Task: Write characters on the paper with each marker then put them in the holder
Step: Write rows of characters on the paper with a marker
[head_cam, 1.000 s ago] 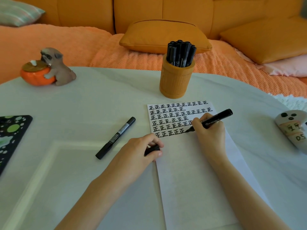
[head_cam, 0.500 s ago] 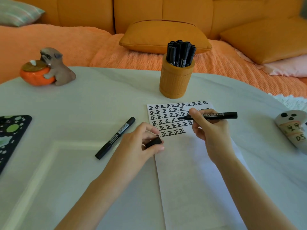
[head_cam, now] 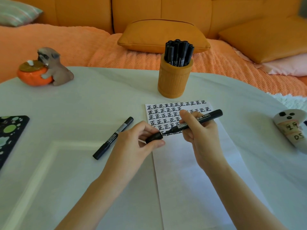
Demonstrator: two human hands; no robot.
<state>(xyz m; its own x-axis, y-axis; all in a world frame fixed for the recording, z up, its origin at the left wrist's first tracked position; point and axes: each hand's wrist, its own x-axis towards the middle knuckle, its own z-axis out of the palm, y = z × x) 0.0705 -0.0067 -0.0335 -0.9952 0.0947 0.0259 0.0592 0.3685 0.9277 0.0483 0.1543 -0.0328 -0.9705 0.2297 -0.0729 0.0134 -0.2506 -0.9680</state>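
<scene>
Nearest to me, the blank lower part of the paper (head_cam: 191,171) lies flat on the table (head_cam: 83,105), between the two forearms.

1. Left hand (head_cam: 141,141): it pinches the black cap (head_cam: 154,137) between thumb and fingertips, open end facing right. It hovers over the paper's left edge.
2. Right hand (head_cam: 197,130): its fingers are curled round the barrel of the marker (head_cam: 209,116), which slopes down and left, nib at the mouth of the cap. I cannot tell whether the nib has entered yet.
3. Step in hand, as I judge it: capping. To do it well, I would line barrel and cap up on one axis, hold the cap steady and push the barrel straight in until it seats. An angled push may smear ink on the cap rim or a fingertip. Work above the paper, not the bare table.
4. A second marker (head_cam: 113,137), capped, lies on the table just left of the left hand, apart from it. It appears to be the next one to use.
5. Beyond the hands, rows of characters fill the top of the paper.
6. Just past the paper's far edge stands the orange holder (head_cam: 174,80), upright and crowded with stored markers (head_cam: 178,53). I would pick a gap before lowering this marker in.
</scene>
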